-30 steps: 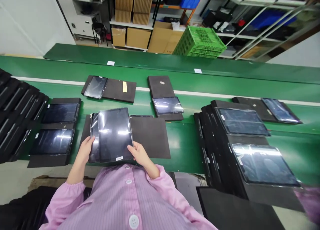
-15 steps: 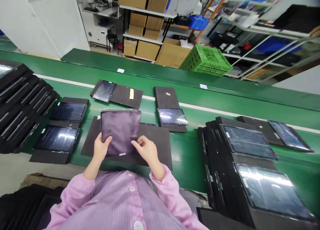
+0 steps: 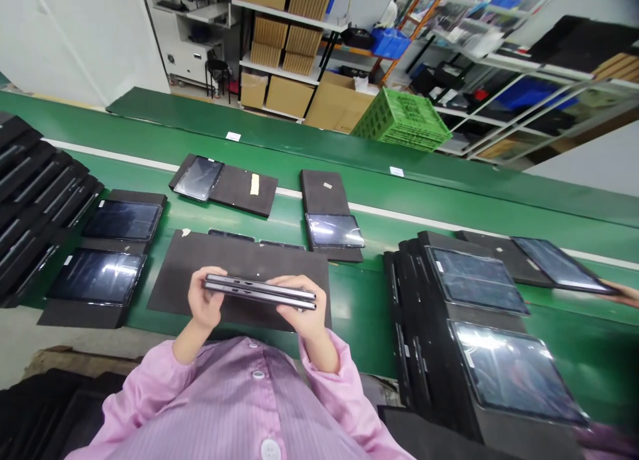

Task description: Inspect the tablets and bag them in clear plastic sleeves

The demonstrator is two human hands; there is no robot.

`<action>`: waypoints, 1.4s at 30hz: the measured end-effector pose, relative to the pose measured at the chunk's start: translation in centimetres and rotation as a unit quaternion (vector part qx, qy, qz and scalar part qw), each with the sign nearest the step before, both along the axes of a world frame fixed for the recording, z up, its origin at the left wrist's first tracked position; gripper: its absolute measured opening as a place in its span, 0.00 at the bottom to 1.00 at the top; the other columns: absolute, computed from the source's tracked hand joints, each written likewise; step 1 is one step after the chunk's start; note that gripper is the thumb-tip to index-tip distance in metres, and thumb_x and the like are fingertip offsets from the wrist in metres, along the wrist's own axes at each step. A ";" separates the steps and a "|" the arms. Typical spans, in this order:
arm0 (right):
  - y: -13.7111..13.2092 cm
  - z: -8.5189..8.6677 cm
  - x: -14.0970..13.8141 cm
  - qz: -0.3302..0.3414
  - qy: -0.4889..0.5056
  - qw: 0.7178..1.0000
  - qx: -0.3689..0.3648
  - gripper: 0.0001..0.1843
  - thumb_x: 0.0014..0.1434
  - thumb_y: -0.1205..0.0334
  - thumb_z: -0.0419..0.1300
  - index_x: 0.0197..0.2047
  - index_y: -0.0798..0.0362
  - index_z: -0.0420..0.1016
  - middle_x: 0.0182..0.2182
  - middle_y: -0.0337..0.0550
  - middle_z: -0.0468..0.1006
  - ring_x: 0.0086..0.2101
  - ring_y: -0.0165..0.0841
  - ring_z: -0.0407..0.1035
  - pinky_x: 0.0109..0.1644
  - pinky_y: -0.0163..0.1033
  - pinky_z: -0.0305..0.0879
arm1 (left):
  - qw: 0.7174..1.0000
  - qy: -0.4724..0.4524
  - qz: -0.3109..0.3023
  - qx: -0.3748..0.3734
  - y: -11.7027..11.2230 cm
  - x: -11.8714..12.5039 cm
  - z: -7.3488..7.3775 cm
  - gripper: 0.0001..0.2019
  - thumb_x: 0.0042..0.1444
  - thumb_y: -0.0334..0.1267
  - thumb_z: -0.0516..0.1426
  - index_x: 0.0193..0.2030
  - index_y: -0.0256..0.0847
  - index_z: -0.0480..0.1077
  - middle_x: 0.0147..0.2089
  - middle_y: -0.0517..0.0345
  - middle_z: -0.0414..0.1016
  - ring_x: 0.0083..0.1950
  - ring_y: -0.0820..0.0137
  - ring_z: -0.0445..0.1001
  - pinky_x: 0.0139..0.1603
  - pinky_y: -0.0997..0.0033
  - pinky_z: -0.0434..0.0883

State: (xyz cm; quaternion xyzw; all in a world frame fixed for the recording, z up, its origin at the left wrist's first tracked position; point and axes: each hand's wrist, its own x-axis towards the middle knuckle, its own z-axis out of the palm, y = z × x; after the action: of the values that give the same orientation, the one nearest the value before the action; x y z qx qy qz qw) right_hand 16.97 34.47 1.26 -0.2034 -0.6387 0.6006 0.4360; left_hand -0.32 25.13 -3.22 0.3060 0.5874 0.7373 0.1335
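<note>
2 paired tablets (image 3: 249, 285) bridge left hand (image 3: 204, 299) and right hand (image 3: 308, 317).

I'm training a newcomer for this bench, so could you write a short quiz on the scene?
1. How many edge-on tablets are held between the left hand and right hand?
2. True or false: a yellow label is on a dark slab.
3. Where is the co-worker's hand?
A: on the green crate
B: by a tablet at far right
C: at the left stack

Key: 1. Two. 2. True. 3. B.
</note>
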 end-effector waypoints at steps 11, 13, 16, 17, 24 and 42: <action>-5.3 0.0 -0.4 -0.112 0.010 0.990 0.081 0.28 0.62 0.41 0.62 0.58 0.48 0.64 0.59 0.55 0.72 0.60 0.44 0.68 0.61 0.51 0.69 | 0.982 0.107 -0.136 0.077 9.4 1.0 8.1 0.27 0.66 0.60 0.46 0.26 0.40 0.65 0.23 0.60 0.65 0.23 0.73 0.62 0.26 0.71 0.62; -5.0 0.3 0.1 -0.070 -0.018 0.995 0.069 0.39 0.59 0.36 0.63 0.64 0.50 0.60 0.64 0.58 0.65 0.64 0.47 0.62 0.65 0.54 0.65 | 0.975 0.075 -0.204 0.051 10.9 0.8 8.2 0.28 0.64 0.62 0.47 0.26 0.40 0.65 0.22 0.61 0.64 0.22 0.74 0.61 0.25 0.72 0.61; -3.8 0.9 1.2 -0.006 0.003 1.000 0.019 0.39 0.60 0.34 0.61 0.65 0.50 0.62 0.65 0.56 0.64 0.64 0.47 0.62 0.67 0.53 0.63 | 0.970 0.058 -0.234 0.020 11.7 1.0 8.0 0.27 0.63 0.62 0.48 0.27 0.40 0.66 0.22 0.61 0.65 0.22 0.74 0.60 0.25 0.72 0.61; -3.5 1.1 1.6 0.008 0.016 1.000 -0.001 0.36 0.61 0.35 0.60 0.64 0.49 0.64 0.64 0.55 0.65 0.64 0.46 0.63 0.67 0.52 0.64 | 0.970 0.059 -0.237 0.014 11.7 1.1 8.0 0.26 0.63 0.61 0.49 0.27 0.40 0.66 0.23 0.61 0.65 0.22 0.74 0.60 0.25 0.72 0.61; -2.7 2.3 2.0 0.000 0.002 0.996 -0.085 0.14 0.65 0.52 0.62 0.50 0.49 0.73 0.57 0.51 0.72 0.57 0.40 0.71 0.58 0.44 0.73 | 0.966 0.072 -0.247 -0.011 11.2 2.0 8.5 0.25 0.66 0.58 0.45 0.30 0.41 0.69 0.27 0.57 0.69 0.29 0.69 0.66 0.33 0.69 0.66; -2.5 2.9 2.4 -0.036 -0.025 0.995 -0.095 0.03 0.59 0.66 0.59 0.38 0.51 0.72 0.49 0.48 0.75 0.48 0.36 0.74 0.48 0.38 0.76 | 0.962 0.063 -0.263 -0.020 10.5 3.3 8.7 0.27 0.65 0.61 0.45 0.33 0.41 0.70 0.33 0.55 0.72 0.34 0.68 0.68 0.39 0.68 0.68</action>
State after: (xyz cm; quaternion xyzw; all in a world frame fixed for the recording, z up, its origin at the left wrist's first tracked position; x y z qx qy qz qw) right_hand 19.36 31.94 4.17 -0.2819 -0.5818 0.6369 0.4200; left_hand 3.00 35.66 5.52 0.4929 0.5081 0.6433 0.2917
